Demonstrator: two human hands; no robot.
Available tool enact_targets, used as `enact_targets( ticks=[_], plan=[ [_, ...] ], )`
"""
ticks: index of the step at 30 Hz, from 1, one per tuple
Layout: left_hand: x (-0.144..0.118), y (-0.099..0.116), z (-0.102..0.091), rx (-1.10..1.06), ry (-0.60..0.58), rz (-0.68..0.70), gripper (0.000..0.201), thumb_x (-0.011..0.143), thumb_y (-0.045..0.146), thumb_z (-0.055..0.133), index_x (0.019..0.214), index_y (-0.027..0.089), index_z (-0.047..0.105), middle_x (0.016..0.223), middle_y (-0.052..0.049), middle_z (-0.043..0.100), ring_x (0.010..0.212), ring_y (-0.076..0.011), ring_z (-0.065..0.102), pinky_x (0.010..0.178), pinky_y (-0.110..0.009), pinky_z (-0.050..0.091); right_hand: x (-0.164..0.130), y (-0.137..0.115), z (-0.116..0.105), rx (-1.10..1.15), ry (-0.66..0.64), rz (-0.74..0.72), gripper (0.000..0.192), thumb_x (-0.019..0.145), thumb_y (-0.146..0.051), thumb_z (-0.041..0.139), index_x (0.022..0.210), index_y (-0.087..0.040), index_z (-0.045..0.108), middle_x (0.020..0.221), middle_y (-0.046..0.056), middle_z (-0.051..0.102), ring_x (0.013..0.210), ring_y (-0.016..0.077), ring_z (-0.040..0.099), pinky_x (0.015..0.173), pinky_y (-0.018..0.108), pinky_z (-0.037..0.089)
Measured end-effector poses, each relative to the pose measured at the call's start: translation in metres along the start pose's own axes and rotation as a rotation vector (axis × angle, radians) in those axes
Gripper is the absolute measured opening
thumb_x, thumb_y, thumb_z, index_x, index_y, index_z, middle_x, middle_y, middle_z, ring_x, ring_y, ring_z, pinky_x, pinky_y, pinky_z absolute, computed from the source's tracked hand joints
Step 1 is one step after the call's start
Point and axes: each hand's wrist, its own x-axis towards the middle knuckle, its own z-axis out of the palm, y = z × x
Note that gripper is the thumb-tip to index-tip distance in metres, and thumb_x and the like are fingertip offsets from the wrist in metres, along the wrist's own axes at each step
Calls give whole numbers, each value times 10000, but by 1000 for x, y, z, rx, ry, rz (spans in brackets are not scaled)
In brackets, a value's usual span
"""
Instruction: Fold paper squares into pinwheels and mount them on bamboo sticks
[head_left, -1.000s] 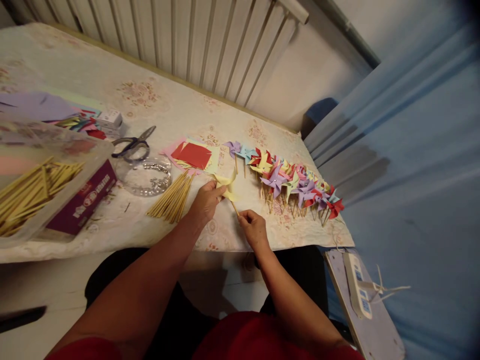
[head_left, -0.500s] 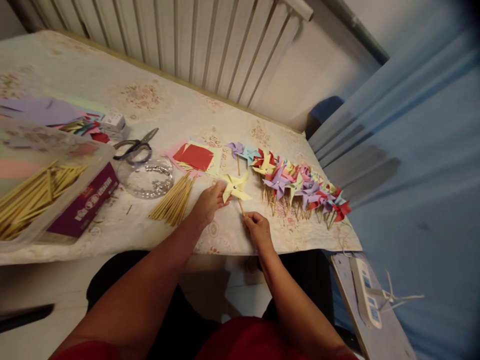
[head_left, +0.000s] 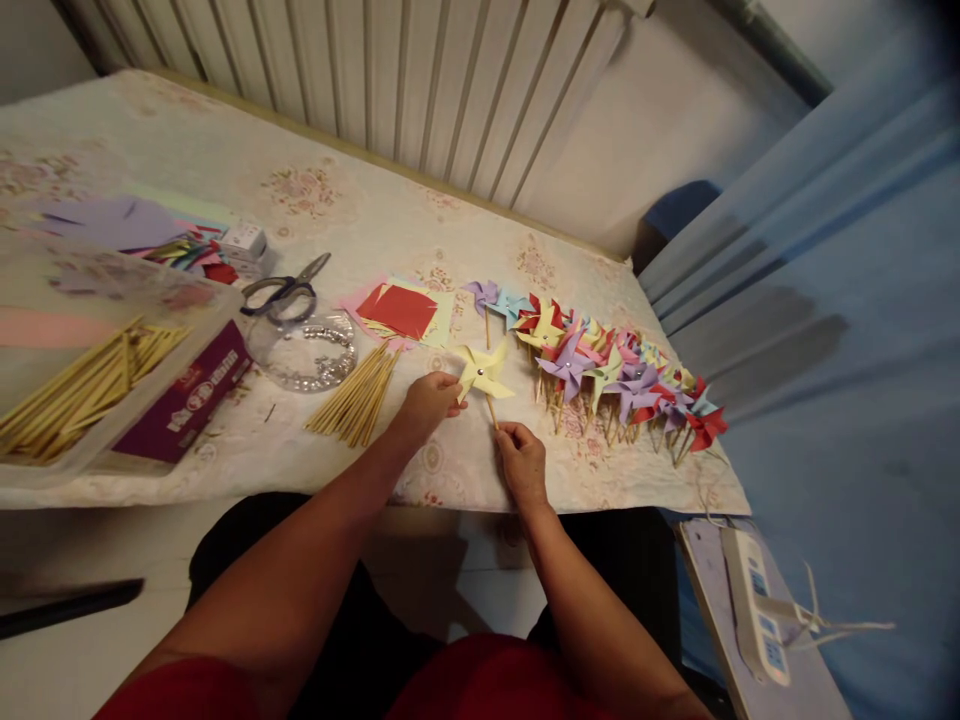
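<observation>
A yellow paper pinwheel (head_left: 483,370) is being held just above the bench (head_left: 360,200), near its front edge, between the loose sticks and the finished stock. The right hand (head_left: 523,464) is pinching the lower end of the pinwheel's wooden stick (head_left: 493,411), keeping it tilted with the head up and away from the person. The left hand (head_left: 430,399) is closing its fingertips on one yellow blade at the left of the head, apparently steadying the wheel so the pinned centre faces upward for checking.

To the right, a row of finished pinwheels (head_left: 607,370) in purple, red, yellow, pink and blue is lying overlapped along the bench, heads up-bench and sticks toward the person, likely so that each new piece can be added at the near end. To the left, a bundle of bare wooden sticks (head_left: 356,395) is lying within reach of the left hand. Beyond it, a stack of coloured paper squares (head_left: 401,310), red on top, is resting flat. Scissors (head_left: 289,290) are lying against a clear round container (head_left: 304,350). A clear plastic tub of further sticks (head_left: 82,380) is sitting at the far left.
</observation>
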Motion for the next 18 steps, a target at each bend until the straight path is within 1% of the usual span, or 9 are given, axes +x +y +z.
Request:
enact_targets(
  ticks=[3,7,13,18],
  plan=[
    [1,-2,0,92,42,18,15,846,137,592,832,134,598,715,-7,635,648,-132,688,613,-218,527,0,1,0,0,-3,5,228,776,-374,586,787,-181,706,672,-8,617,622,153,499,630,273,413],
    [1,-3,1,152,22,6,93,873,161,564,781,149,568,652,-7,629,600,-131,672,571,-211,512,1,1,0,-5,-12,7,239,774,-384,586,799,-180,709,691,-3,627,631,156,500,628,273,411],
    [-2,-1,4,138,-22,-50,162,883,124,529,725,160,519,596,9,601,523,-107,629,545,-207,498,1,-1,1,-4,-11,27,234,760,-385,585,780,-183,702,646,-18,586,599,148,470,597,266,393],
    [-1,-2,6,69,-80,-79,195,886,110,521,697,153,515,605,5,610,505,-90,605,542,-204,486,1,-1,2,13,-15,58,235,741,-388,603,785,-182,705,645,-18,605,580,143,467,583,265,395]
  ],
)
